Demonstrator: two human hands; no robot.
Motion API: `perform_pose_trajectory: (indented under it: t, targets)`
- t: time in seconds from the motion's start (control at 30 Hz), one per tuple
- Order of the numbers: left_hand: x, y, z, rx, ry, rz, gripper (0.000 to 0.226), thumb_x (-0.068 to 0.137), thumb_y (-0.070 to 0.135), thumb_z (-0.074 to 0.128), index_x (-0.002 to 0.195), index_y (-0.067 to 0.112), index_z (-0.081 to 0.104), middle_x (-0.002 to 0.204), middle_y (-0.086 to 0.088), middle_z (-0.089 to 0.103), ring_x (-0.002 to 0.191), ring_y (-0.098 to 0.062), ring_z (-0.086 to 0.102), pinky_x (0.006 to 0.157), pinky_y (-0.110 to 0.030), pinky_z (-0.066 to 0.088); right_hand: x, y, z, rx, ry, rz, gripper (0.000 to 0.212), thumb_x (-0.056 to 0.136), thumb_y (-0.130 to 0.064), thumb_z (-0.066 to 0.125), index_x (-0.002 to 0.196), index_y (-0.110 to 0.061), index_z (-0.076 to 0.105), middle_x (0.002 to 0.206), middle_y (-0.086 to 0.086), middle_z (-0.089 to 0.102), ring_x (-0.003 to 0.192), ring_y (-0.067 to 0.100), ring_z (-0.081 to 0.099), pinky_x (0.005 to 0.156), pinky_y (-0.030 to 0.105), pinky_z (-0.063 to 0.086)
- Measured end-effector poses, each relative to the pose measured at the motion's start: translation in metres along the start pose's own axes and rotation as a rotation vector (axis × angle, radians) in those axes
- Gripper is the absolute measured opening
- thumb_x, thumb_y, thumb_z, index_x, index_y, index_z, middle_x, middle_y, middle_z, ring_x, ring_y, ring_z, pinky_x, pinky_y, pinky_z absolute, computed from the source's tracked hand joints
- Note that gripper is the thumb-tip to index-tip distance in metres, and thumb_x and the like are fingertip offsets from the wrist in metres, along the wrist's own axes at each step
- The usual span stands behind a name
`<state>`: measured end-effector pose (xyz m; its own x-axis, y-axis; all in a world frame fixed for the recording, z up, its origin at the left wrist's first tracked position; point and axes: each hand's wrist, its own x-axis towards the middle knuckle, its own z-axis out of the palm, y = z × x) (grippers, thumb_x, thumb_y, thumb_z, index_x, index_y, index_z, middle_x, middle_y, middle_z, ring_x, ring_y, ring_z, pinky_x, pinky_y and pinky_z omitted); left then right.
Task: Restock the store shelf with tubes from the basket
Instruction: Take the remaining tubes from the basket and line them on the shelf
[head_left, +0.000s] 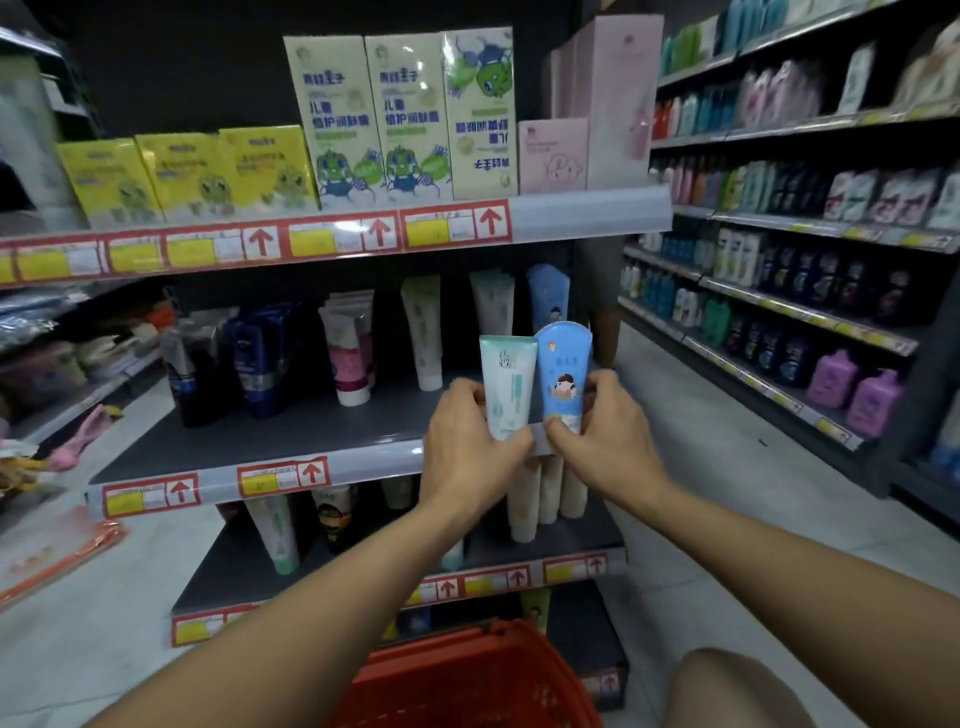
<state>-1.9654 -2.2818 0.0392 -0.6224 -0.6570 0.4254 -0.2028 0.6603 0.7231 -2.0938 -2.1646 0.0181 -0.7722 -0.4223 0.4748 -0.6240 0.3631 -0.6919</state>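
Red basket (467, 680) bottom centre, contents not visible. Both arms reach up to frame centre at the middle shelf (260, 441) front edge. Left hand (467, 447) fingers closed around a teal tube (506, 387), right hand (608, 436) pinching a blue tube (563, 374); tubes upright, side by side, touching. More tubes stand behind, toward the shelf back.
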Motion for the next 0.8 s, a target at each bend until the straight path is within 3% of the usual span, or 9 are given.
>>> perform_pose_trajectory:
  t: [0.23,0.5,0.8]
  targets:
    - [0.048,0.003,0.016,0.025,0.048,0.005,0.047,0.072,0.042,0.078,0.108,0.027,0.05,0.105,0.005,0.061,0.095,-0.015,0.064,0.076,-0.038,0.058,0.049,0.013,0.003,-0.005,0.052,0.02,0.043,0.078,-0.046,0.072,0.108,-0.032,0.044,0.102,-0.007,0.062,0.087,0.011,0.065,0.071,0.044,0.06]
    - [0.083,-0.006,0.04,-0.001,0.062,-0.041,0.046,0.074,0.039,0.079,0.108,0.026,0.051,0.105,0.003,0.062,0.096,-0.019,0.065,0.072,-0.035,0.055,0.083,0.031,0.02,-0.022,0.048,0.044,0.044,0.081,-0.044,0.074,0.112,-0.028,0.046,0.106,-0.002,0.064,0.091,0.017,0.065,0.074,0.046,0.06]
    - [0.096,-0.018,0.057,-0.003,0.078,-0.028,0.055,0.078,0.036,0.083,0.12,0.019,0.052,0.115,-0.002,0.061,0.107,-0.022,0.064,0.081,-0.038,0.057,0.084,0.046,0.038,-0.01,0.055,0.018,0.048,0.079,-0.049,0.074,0.109,-0.036,0.04,0.105,-0.004,0.063,0.09,0.014,0.065,0.073,0.045,0.059]
